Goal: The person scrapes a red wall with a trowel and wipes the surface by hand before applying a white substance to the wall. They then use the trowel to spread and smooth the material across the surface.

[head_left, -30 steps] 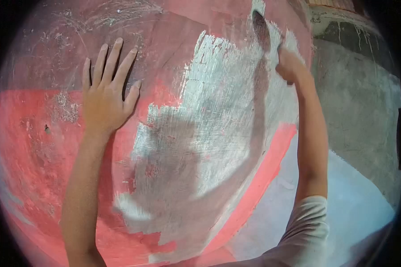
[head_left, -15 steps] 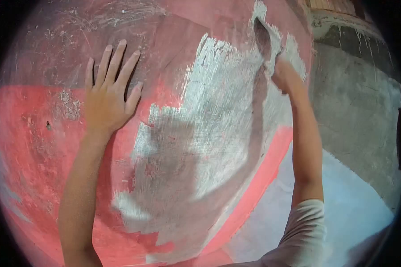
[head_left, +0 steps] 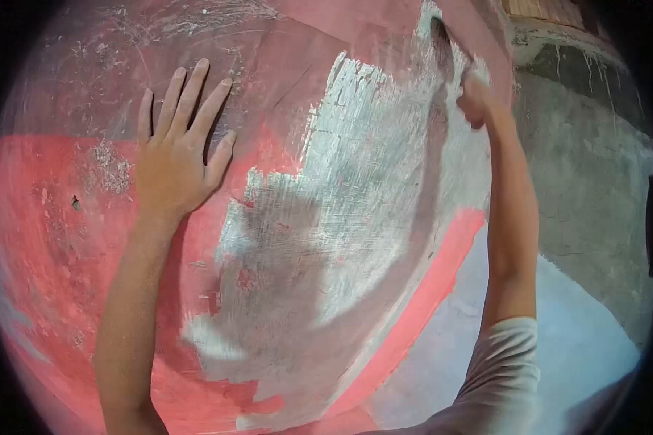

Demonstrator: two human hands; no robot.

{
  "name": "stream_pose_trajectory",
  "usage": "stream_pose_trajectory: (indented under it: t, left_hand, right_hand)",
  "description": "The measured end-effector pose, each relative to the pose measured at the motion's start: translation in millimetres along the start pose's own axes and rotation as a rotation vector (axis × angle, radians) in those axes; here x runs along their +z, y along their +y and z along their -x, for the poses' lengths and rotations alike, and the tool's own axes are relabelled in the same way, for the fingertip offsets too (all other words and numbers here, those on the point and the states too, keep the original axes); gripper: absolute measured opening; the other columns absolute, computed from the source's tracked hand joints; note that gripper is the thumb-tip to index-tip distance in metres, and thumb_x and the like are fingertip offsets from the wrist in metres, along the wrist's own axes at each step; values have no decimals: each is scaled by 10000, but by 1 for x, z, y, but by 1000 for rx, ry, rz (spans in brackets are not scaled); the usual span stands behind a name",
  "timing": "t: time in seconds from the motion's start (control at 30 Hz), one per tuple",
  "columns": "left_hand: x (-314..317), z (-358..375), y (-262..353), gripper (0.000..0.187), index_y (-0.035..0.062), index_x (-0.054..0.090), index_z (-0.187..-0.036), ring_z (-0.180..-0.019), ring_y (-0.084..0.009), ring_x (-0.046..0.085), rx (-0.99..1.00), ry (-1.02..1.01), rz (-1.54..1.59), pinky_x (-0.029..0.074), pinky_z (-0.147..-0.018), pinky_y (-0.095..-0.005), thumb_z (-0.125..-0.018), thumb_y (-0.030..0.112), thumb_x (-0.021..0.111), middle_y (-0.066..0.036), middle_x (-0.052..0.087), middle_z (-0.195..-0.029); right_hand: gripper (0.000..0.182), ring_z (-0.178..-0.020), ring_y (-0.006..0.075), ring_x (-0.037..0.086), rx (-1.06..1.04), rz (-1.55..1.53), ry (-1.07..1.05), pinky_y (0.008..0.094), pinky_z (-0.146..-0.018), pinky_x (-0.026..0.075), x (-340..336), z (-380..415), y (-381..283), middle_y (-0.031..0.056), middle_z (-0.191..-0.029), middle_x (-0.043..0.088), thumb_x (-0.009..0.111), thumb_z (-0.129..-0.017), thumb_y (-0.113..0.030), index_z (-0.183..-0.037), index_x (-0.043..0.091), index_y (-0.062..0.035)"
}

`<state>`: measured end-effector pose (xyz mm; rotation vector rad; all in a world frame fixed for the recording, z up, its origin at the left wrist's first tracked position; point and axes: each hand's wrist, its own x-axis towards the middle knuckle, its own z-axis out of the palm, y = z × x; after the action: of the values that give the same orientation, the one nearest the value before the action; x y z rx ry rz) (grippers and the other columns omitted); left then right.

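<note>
Scraping paint off the red wall

Left hand [head_left: 174, 156], upper left of the frame, lies flat with fingers wide on the red wall [head_left: 58, 217]. Bare grey patch [head_left: 341, 217] fills the middle. Right hand [head_left: 477, 101], upper right, grips a scraper [head_left: 451, 47]. Next scrape needs firm pressing, I think.

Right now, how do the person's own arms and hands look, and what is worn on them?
Both hands, the left hand and the right hand, are bare, without gloves. The forearms are uncovered too. A short pale sleeve covers the right upper arm only.
</note>
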<state>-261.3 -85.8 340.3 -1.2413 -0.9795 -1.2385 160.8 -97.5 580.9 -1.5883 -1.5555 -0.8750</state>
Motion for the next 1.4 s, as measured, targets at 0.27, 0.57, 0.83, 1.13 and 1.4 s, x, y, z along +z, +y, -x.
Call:
stream_pose_trajectory:
  t: [0.27, 0.57, 0.83, 1.13, 1.4]
  left_hand:
    - [0, 1, -1, 613, 256, 443, -1536, -1518, -267, 296, 6, -19, -14, 155, -1252, -519, -945, 372, 557, -23, 334, -1645]
    - [0, 0, 0, 604, 247, 463, -1523, -1510, -278, 309, 15, -4, -41, 174, -1242, -520, -942, 382, 562, -34, 345, -1640]
    - [-1, 1, 4, 596, 245, 458, -1527, -1513, -274, 304, -2, -8, -45, 171, -1244, -521, -956, 388, 551, -31, 345, -1639]
    - [2, 3, 3, 605, 250, 474, -1511, -1506, -279, 312, 4, 1, -29, 179, -1242, -521, -930, 376, 583, -28, 363, -1627]
    - [1, 0, 3, 590, 249, 473, -1515, -1511, -271, 307, -1, 2, -44, 170, -1247, -518, -944, 364, 565, -28, 355, -1633]
  right_hand:
    - [376, -619, 367, 688, -97, 44, 57, 474, -399, 491, 19, 42, 8, 295, -792, 644, 450, -803, 75, -1173, 426, 134]
    - [184, -784, 383, 725, 41, 63, -23, 475, -474, 541, -9, -32, -10, 282, -866, 688, 523, -867, 9, -988, 562, 141]
    - [517, -826, 429, 707, 83, 55, -52, 476, -488, 604, 12, 14, -5, 305, -1109, 653, 488, -878, 57, -1382, 378, 92]
    - [335, -580, 300, 641, -119, -3, 133, 439, -410, 480, 32, 50, 13, 255, -786, 625, 449, -825, 67, -1159, 421, 82]
    - [408, -742, 411, 706, 67, -17, -98, 455, -440, 561, -1, -29, 10, 316, -1037, 672, 492, -847, 57, -1244, 533, 141]
